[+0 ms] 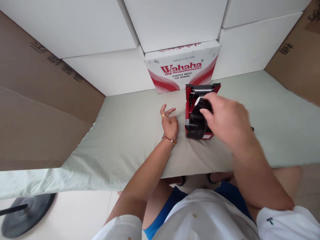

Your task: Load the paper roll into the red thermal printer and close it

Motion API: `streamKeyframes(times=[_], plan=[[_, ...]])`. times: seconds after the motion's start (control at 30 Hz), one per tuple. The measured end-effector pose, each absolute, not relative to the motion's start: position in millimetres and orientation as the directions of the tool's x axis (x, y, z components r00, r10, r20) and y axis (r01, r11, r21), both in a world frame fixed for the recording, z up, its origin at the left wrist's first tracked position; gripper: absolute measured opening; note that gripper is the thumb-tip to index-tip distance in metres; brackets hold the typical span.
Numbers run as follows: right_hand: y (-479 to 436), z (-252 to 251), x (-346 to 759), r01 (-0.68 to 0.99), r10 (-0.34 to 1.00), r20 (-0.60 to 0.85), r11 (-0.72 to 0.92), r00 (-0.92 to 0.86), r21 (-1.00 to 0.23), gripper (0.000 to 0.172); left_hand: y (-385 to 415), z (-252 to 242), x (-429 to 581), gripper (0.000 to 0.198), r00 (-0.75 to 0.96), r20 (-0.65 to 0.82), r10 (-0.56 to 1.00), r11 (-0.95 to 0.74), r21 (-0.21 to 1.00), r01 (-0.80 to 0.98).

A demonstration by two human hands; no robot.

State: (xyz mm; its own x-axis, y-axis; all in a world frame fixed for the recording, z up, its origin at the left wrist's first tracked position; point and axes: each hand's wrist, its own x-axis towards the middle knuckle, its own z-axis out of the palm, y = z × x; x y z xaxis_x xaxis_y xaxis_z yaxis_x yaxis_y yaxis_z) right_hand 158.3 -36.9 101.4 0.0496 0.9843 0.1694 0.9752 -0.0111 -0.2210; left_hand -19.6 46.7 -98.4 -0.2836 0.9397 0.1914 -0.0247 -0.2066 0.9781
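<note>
A small red-and-black printer (pixel 187 111) stands on the cloth with its lid raised. My right hand (pixel 226 116) is over its right side, fingers closed on a ribbon roll (pixel 199 101) with a pale core end. From this roll a glossy black ribbon (pixel 197 123) hangs down over the printer's front and hides much of its inside. To the left of the printer, my left hand (pixel 170 125) rests by the cloth, palm partly up and fingers apart, holding nothing. It wears a ring and a bracelet.
A pale green cloth (pixel 125 133) covers the table. Behind the printer stands a Wahaha water carton (pixel 183 75), with white boxes (pixel 125 71) stacked around it. Brown cardboard (pixel 45 110) borders the left side, and more cardboard (pixel 295 56) the right. A round black base (pixel 30 213) is on the floor.
</note>
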Motion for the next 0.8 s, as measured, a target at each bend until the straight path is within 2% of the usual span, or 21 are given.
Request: streamKeyframes(times=[0.03, 0.1, 0.13, 0.2, 0.3, 0.4, 0.5, 0.57, 0.63, 0.7, 0.8], plan=[[-47.2, 105.8, 171.2, 0.954, 0.973, 0.223, 0.004, 0.066, -0.300, 0.034, 47.2, -99.7, -19.2, 0.064, -0.273, 0.184, 0.944, -0.206, 0.977, -0.053], [-65.4, 109.1, 203.4, 0.874, 0.965, 0.242, 0.029, 0.102, -0.484, 0.035, 48.8, -102.0, -18.7, 0.054, -0.276, 0.199, 0.940, -0.229, 0.970, -0.081], [-72.5, 106.9, 220.8, 0.833, 0.971, 0.206, 0.013, 0.121, -0.553, 0.036, 49.6, -102.8, -18.7, 0.049, -0.292, 0.218, 0.931, -0.250, 0.965, -0.076], [-81.8, 94.1, 252.6, 0.798, 0.981, 0.109, -0.064, 0.161, -0.599, 0.039, 51.0, -104.0, -19.0, 0.040, -0.337, 0.252, 0.907, -0.281, 0.959, -0.041], [-85.0, 59.4, 279.6, 0.817, 0.991, -0.020, -0.121, 0.133, -0.564, 0.040, 52.1, -104.5, -19.9, 0.032, -0.366, 0.228, 0.902, -0.268, 0.962, -0.061], [-81.4, 26.1, 279.9, 0.817, 0.994, -0.104, -0.050, -0.013, -0.575, 0.036, 52.3, -102.8, -19.7, 0.031, -0.293, 0.167, 0.942, -0.225, 0.958, -0.179], [-77.5, 8.7, 278.9, 0.829, 0.999, -0.045, -0.004, -0.025, -0.559, 0.045, 48.4, -96.8, -17.1, 0.031, -0.168, 0.180, 0.969, -0.211, 0.958, -0.192], [-75.8, 1.8, 289.0, 0.882, 0.995, 0.062, -0.044, 0.083, -0.470, 0.050, 40.7, -90.8, -13.6, 0.030, -0.062, 0.216, 0.975, -0.223, 0.964, -0.147], [-73.9, -6.7, 305.3, 0.934, 0.981, 0.105, -0.117, 0.161, -0.337, 0.050, 28.7, -84.5, -9.0, 0.027, 0.018, 0.251, 0.968, -0.250, 0.966, -0.062], [-71.0, -18.0, 320.1, 0.959, 0.983, 0.039, -0.165, 0.178, -0.229, 0.051, 14.6, -79.0, -4.3, 0.020, -0.023, 0.315, 0.949, -0.312, 0.946, 0.086], [-66.5, -32.0, 330.9, 0.968, 0.984, -0.057, -0.177, 0.170, -0.179, 0.052, -2.8, -72.8, 0.7, 0.018, -0.091, 0.422, 0.902, -0.382, 0.879, 0.284]])
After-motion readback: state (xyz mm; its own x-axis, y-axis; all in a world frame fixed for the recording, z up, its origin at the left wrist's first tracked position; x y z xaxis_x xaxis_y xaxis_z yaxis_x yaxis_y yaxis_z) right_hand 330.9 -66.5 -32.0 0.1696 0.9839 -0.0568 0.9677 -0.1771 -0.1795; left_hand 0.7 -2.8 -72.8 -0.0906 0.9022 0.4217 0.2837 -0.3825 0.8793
